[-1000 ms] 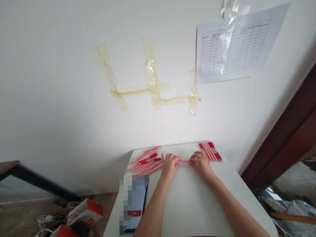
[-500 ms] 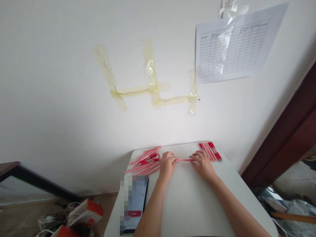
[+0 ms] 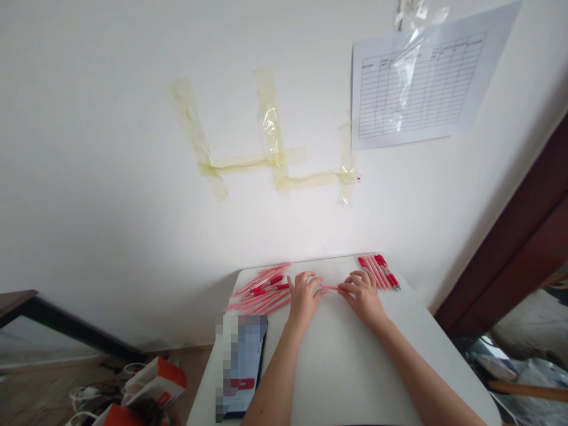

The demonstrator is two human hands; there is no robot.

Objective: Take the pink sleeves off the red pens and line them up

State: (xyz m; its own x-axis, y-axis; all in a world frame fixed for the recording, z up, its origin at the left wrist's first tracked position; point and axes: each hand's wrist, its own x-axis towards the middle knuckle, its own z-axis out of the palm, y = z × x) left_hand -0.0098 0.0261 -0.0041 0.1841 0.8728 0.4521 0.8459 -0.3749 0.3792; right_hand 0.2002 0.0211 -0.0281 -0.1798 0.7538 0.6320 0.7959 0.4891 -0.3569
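Observation:
A slim pink stick (image 3: pixel 329 287), like a pen in a pink sleeve, spans the gap between my two hands above the white table. My right hand (image 3: pixel 361 296) pinches its right end. Around its left end, the thumb and fingers of my left hand (image 3: pixel 305 296) are parted, and the stick shows between them. Left of my left hand lies a loose pile of pink sticks (image 3: pixel 261 305), with several red pens (image 3: pixel 266 290) among them. Beyond my right hand, a row of pink sticks (image 3: pixel 375 272) lies side by side, with red pens (image 3: pixel 390 278) at its right end.
A tablet or phone (image 3: pixel 244 367), partly pixelated, lies on the white table (image 3: pixel 337 367) at the left. The table's far edge meets a wall with yellowed tape (image 3: pixel 270 124) and a printed sheet (image 3: pixel 417 89). Orange-and-white bags (image 3: pixel 155 381) stand on the floor at left.
My left thumb and fingers have spread apart at the stick's left end, where they were pinching it. The stick now tilts slightly, and my right hand has barely moved.

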